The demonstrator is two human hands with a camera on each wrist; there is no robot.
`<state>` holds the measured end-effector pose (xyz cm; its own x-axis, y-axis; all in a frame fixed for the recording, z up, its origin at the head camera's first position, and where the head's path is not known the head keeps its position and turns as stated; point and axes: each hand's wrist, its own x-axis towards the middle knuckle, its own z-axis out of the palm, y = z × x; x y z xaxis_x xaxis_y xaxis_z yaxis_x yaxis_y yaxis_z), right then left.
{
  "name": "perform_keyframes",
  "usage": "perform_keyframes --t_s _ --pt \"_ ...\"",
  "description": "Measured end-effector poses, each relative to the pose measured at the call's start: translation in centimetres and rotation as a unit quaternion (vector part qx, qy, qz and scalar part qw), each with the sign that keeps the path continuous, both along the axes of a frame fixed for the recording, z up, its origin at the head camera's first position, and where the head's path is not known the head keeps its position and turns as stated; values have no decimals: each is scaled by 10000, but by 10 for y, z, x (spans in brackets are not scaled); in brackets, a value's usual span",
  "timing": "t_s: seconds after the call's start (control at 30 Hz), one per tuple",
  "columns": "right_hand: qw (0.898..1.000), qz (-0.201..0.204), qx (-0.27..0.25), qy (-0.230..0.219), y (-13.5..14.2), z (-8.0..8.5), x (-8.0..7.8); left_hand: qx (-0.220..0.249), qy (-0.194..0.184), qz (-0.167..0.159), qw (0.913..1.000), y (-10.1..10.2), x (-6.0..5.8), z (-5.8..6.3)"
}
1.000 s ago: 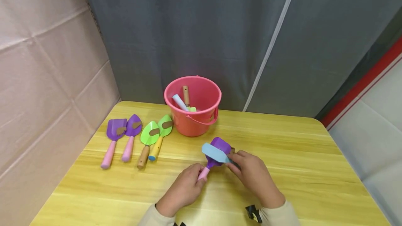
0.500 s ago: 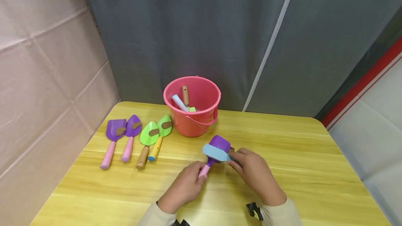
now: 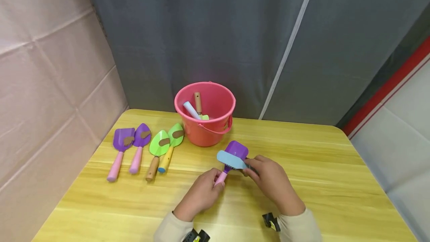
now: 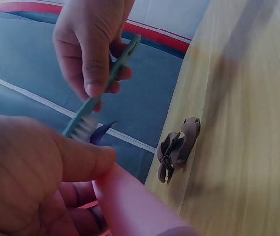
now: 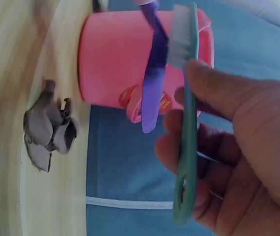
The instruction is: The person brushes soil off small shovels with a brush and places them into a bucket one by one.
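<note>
My left hand grips the pink handle of a small purple toy shovel, its blade pointing away from me. In my right hand is a brush with a blue-green back and white bristles, pinched between thumb and fingers. The brush lies across the lower part of the blade, bristles facing it. From the right wrist view, the bristles stand right beside the shovel, near the neck. The left wrist view shows the pink handle under my left thumb; the blade is mostly hidden there.
A red bucket with wooden and pale-blue handles inside stands at the back. Left of it lie two purple shovels and two green trowels with brown patches on their blades. A crumpled brown heap sits on the table.
The shovel and my left hand have shifted slightly right and away from me. The brush has gone from across the mid-blade to nearer the neck, still in my right hand.
</note>
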<state>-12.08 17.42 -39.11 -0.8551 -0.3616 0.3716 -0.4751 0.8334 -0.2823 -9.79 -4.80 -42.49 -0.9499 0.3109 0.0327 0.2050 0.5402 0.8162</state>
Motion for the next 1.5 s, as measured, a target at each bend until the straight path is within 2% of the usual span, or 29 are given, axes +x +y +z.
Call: perform_keyframes --t_s 0.2,0.27,0.4,0.47,0.53,0.7,0.8,0.87,0.93,1.0,1.1,1.2,1.27,1.33,1.5 --pt "9925 -1215 -1 134 6 -2 -6 142 -109 63 9998 1 -4 0" --pt "9928 -1191 -113 87 7 -2 -7 215 -233 89 9995 2 -6 -1" --pt "9988 -418 -213 -100 3 -3 -6 227 -328 118 9991 1 -11 -3" --pt "9994 -160 -217 -233 0 -3 -7 219 -332 108 9991 1 -12 -3" --pt "9993 -239 -141 -240 -1 -5 -7 235 -364 86 9990 1 -13 -2" --pt "9931 -1160 -180 61 7 -6 -8 339 -640 -53 9974 -5 -10 5" --pt "9876 -1464 -442 357 14 -6 -7 270 -520 -306 9978 -15 -10 23" --pt "9848 -1541 -607 532 17 -5 -8 256 -288 -448 9983 -26 -13 44" --pt "9829 -1558 -743 637 19 -5 -8 243 87 -430 9987 -39 -20 71" --pt "9820 -1576 -814 651 19 -5 -8 268 330 -252 9988 -53 -29 100" --pt "9821 -1568 -889 538 18 -6 -7 -26 621 175 9979 -73 -51 141" --pt "9825 -1555 -930 431 16 -7 -6 -598 694 506 9945 -89 -78 168" --pt "9826 -1539 -945 425 15 -9 -5 -940 773 601 9907 -96 -97 177" --pt "9829 -1513 -942 471 15 -10 -5 -1058 864 571 9890 -101 -114 180" --pt "9829 -1499 -912 556 14 -13 -4 -904 1128 245 9892 -113 -148 173"
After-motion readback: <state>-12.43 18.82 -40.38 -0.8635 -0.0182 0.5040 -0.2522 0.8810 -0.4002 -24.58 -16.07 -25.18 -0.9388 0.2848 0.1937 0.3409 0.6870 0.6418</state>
